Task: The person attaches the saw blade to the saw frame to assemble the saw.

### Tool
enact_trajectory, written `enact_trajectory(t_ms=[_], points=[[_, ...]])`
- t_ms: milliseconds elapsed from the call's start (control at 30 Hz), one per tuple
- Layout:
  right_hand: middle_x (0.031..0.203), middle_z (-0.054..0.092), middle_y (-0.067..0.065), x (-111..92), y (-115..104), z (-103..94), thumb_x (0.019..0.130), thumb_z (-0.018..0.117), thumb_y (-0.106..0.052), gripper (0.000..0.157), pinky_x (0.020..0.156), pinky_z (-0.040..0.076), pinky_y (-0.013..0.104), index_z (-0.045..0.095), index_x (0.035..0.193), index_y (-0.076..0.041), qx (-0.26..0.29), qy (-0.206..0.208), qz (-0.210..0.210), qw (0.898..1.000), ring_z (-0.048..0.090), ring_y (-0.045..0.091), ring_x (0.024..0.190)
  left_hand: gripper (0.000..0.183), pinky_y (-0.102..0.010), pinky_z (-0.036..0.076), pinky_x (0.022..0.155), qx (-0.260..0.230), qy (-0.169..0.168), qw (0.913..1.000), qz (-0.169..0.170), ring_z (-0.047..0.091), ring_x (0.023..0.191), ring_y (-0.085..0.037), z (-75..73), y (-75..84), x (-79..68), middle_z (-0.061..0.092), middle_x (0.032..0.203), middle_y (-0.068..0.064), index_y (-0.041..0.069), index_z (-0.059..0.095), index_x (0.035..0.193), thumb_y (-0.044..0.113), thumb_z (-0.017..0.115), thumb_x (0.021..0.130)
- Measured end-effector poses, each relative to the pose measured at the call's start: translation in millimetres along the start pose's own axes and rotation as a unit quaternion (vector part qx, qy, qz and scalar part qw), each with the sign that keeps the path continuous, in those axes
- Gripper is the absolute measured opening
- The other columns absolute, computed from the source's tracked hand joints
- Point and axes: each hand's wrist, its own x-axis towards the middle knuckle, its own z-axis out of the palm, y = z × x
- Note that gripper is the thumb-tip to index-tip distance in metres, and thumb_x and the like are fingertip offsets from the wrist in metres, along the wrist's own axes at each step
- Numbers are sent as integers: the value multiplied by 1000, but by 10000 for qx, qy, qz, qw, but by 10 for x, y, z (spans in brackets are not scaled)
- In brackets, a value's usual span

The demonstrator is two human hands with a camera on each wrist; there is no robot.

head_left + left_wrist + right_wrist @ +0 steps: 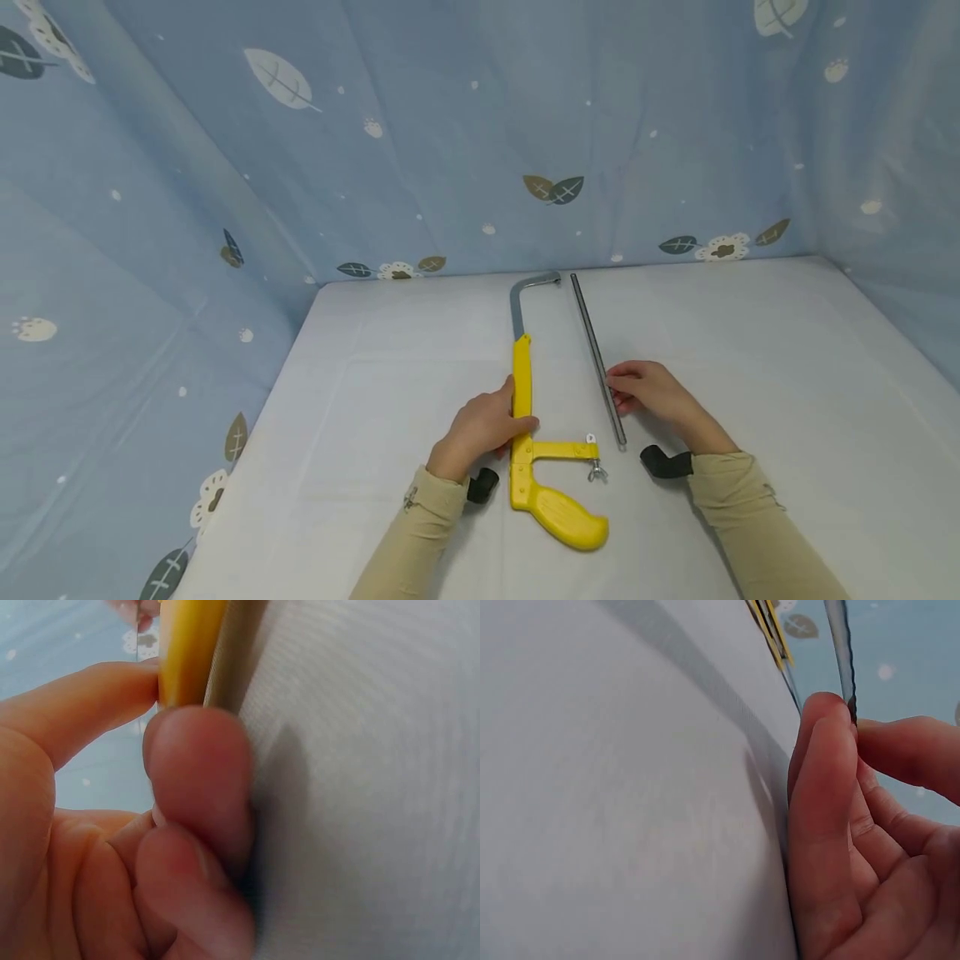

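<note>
A hacksaw frame [522,375] with a yellow handle and a grey bent front arm lies on the white tabletop, its handle toward me. My left hand [483,423] grips the yellow bar by its middle; in the left wrist view, the thumb and fingers [199,765] lie at the bar's edge. To the right of the frame, apart from it, is a long thin hacksaw blade [592,342]. Near its lower part my right hand [651,392] pinches it; the right wrist view shows the toothed edge of the blade [844,652] above the fingertips. A wing nut [597,472] hangs on the frame's lower arm.
A white cloth-covered table [390,400] lies under everything. Blue patterned curtains [450,150] stand along its back and sides. Black wrist-worn pieces [664,462] show beside both cuffs.
</note>
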Motion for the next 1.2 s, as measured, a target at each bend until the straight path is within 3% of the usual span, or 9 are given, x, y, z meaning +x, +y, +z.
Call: enact_trajectory(t_ms=[900, 1200], points=[[77, 57, 9, 122, -9, 86, 87, 54, -19, 38, 60, 49, 29, 52, 113, 9, 103, -105, 131, 9998, 56, 16, 64, 81, -25, 33, 38, -22, -58, 10000, -47, 48, 37, -17, 11, 14, -15, 51, 50, -2, 8, 19, 143, 42, 59, 81], [84, 57, 10, 128, -70, 116, 88, 55, -23, 40, 56, 46, 28, 53, 116, 4, -271, -133, 66, 9995, 53, 15, 58, 81, -26, 35, 40, 67, 10, 10000, 14, 48, 38, -15, -14, 9, 20, 52, 52, -1, 7, 20, 142, 43, 59, 81]])
